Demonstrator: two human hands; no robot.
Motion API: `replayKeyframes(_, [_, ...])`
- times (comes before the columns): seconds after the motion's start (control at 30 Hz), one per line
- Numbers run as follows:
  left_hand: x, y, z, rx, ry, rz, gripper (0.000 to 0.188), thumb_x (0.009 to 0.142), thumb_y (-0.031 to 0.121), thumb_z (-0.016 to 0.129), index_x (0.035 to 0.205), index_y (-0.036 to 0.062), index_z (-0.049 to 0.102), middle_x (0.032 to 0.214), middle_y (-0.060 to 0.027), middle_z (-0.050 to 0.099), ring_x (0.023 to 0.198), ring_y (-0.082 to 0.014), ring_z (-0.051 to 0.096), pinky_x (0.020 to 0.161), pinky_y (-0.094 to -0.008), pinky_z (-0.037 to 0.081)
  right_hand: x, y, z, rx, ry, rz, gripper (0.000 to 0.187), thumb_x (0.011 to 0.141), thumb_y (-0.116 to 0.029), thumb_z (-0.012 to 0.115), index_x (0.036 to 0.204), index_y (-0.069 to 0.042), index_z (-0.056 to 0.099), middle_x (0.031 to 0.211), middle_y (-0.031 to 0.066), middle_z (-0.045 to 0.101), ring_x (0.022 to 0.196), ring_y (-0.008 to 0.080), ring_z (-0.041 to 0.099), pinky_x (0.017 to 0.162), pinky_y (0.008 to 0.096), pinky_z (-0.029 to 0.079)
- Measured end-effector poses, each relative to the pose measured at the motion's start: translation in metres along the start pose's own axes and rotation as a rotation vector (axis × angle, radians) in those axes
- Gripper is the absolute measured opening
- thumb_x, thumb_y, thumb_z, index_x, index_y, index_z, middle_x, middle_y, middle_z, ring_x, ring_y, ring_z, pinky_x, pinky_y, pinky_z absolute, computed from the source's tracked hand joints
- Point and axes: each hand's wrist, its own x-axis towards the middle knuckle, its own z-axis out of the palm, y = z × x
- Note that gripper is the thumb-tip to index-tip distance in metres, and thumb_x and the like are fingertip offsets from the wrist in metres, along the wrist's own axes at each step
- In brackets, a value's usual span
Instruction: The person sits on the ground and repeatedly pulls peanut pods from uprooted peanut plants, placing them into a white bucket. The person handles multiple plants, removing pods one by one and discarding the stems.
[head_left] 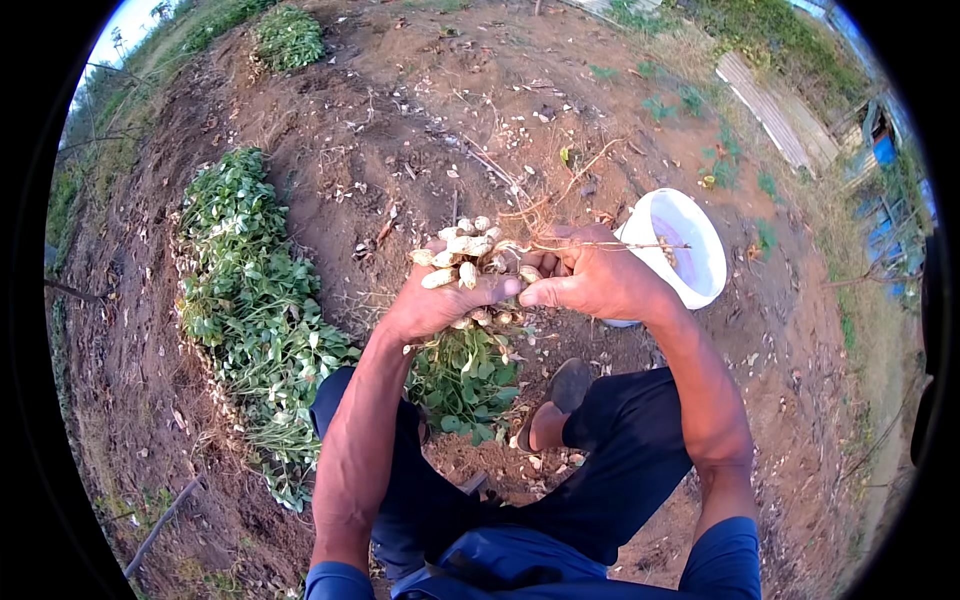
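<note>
- Tan peanuts (470, 245) hang in a cluster between the person's two hands, just above the knees, roots (545, 208) trailing up and right.
- Left hand (440, 298): closed around the bunch, thumb across it, peanuts showing above and below; green leaves (465, 385) hang under it, between the legs.
- Right hand (605, 278): fingers bent inward, thumb tip by a peanut at the cluster's right edge; whether it pinches that one, I cannot tell.
- White bucket (712, 262): just beyond the right hand, its mouth in view, a few small pale things inside, too small to make out.
- Leafy heap (250, 280): long, on the brown soil (390, 100) to the left; a smaller pile (288, 38) lies farther off.
- Corrugated sheet (765, 110): flat on the ground, upper right.
- Stick (163, 525): lower left.
</note>
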Motion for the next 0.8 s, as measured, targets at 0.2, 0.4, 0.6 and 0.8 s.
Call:
replayKeyframes(0.2, [-0.005, 0.002, -0.006, 0.227, -0.039, -0.013, 0.031, 0.085, 0.017, 0.083, 0.108, -0.0003, 0.073, 0.095, -0.0046, 0.075, 0.081, -0.0103, 0.066, 0.071, -0.0301, 0.055, 0.002, 0.004, 0.004, 0.346, -0.124, 0.040, 0.037, 0.094, -0.034, 0.077, 0.105, -0.001, 0.066, 0.084, 0.0045, 0.067, 0.061, 0.0084, 0.058, 0.057, 0.0277, 0.048])
replayKeyframes(0.4, [-0.013, -0.012, 0.005, -0.312, -0.024, -0.081, 0.025, 0.083, 0.019, 0.077, 0.099, 0.0013, 0.071, 0.086, -0.0053, 0.071, 0.080, -0.0154, 0.066, 0.072, -0.0298, 0.054, 0.004, 0.006, 0.014, 0.966, -0.200, 0.029, 0.024, 0.099, -0.020, 0.067, 0.105, 0.002, 0.063, 0.081, 0.0047, 0.064, 0.053, 0.0071, 0.055, 0.051, 0.0246, 0.049])
replayKeyframes(0.6, [-0.004, -0.009, 0.008, -0.592, 0.015, -0.014, 0.021, 0.083, 0.018, 0.075, 0.092, 0.0025, 0.064, 0.080, -0.0075, 0.067, 0.072, -0.0195, 0.068, 0.066, -0.0322, 0.058, 0.015, 0.014, 0.028, 1.532, -0.185, 0.128, 0.025, 0.096, -0.020, 0.054, 0.111, -0.001, 0.058, 0.085, 0.0096, 0.065, 0.053, 0.0132, 0.056, 0.046, 0.0310, 0.049])
replayKeyframes(0.8, [-0.004, -0.005, 0.001, -0.593, 0.094, 0.003, 0.022, 0.084, 0.016, 0.075, 0.097, 0.0031, 0.064, 0.084, -0.0076, 0.068, 0.075, -0.0205, 0.070, 0.068, -0.0342, 0.061, 0.012, 0.019, 0.026, 1.244, -0.094, 0.186, 0.038, 0.097, -0.034, 0.068, 0.116, -0.003, 0.056, 0.094, 0.0068, 0.065, 0.055, 0.0092, 0.057, 0.042, 0.0262, 0.046])
